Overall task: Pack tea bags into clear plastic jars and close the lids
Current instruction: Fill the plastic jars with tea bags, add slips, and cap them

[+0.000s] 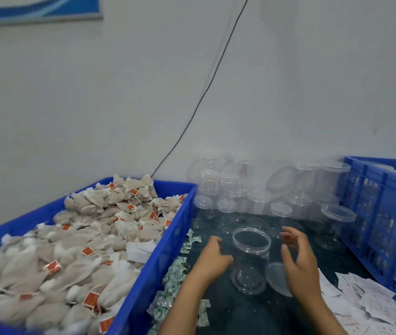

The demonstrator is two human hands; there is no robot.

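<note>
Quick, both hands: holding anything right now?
Left hand: open, fingers loosely curled beside the open jar, holding nothing.
Right hand: open, holding nothing.

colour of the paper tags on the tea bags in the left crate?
Orange-red tags on beige tea bags, clearest in the head view.

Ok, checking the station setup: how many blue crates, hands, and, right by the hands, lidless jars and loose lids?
Blue crates: 2, the tea bag crate and the slatted crate
Hands: 2, the left hand and the right hand
Lidless jar: 1
Loose lid: 1
Total: 6
</note>
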